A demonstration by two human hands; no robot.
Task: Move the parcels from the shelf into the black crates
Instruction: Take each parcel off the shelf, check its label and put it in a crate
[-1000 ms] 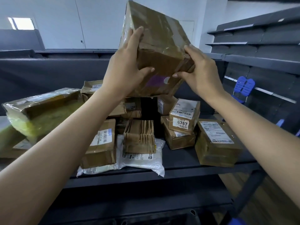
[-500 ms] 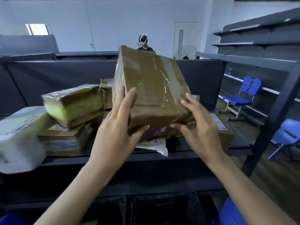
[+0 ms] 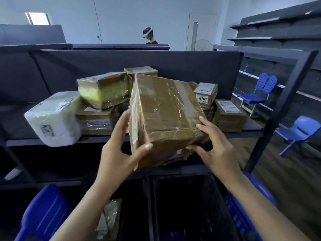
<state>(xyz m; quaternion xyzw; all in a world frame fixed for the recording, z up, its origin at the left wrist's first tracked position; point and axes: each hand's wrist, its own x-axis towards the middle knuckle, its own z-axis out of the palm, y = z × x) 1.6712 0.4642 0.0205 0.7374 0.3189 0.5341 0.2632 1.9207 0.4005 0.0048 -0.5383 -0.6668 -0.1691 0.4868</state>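
I hold a taped brown cardboard parcel (image 3: 163,115) in both hands, off the shelf and above the crates. My left hand (image 3: 119,150) grips its left near corner, thumb across the front face. My right hand (image 3: 215,146) grips the right near corner. Below it stand two black crates: the right crate (image 3: 213,193) looks dark inside, and the left crate (image 3: 133,214) holds a taped brown parcel (image 3: 111,216). On the dark shelf (image 3: 104,137) remain several parcels, among them a white one (image 3: 53,119), a yellow-sided one (image 3: 104,89) and a box marked 6767 (image 3: 205,94).
A dark shelf upright (image 3: 278,108) stands at the right. Blue chairs (image 3: 298,131) sit beyond it on the wooden floor. Blue plastic (image 3: 43,213) flanks the crates at lower left and right. A person (image 3: 149,35) stands behind the back partition.
Both hands have brought the brown parcel down from overhead and towards me, off the shelf. My view has tilted down, so the black crates now show below.
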